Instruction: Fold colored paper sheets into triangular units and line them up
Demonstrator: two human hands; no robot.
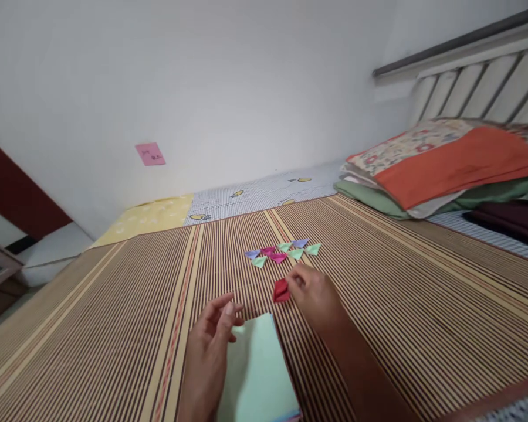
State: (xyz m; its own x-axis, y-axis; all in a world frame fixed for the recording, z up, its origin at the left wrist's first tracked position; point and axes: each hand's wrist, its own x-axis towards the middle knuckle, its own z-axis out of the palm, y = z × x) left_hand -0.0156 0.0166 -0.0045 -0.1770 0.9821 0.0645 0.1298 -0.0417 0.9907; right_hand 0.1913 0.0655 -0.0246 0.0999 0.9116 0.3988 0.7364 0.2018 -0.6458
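Observation:
Between the thumb and fingers of my right hand (pixel 310 287) is a small red folded paper piece (pixel 281 291), held just above or on the striped mat. My left hand (pixel 213 337) hovers over the left edge of a stack of pale green paper (pixel 264 369), its fingers loosely curled and apart. A pale patch shows below its fingertips; I cannot tell whether it is a separate scrap. Beyond both hands lie several small folded paper pieces in two rows, among them a magenta piece (pixel 278 257), a green piece (pixel 313 249) and a purple piece (pixel 300 242).
The striped mat (pixel 114 328) covers the bed. Folded bedding with an orange band (pixel 462 167) is piled at the right, by a white slatted headboard (pixel 488 88). A pink note (pixel 150 154) is on the wall. Patterned sheet (pixel 264 190) shows along the far edge.

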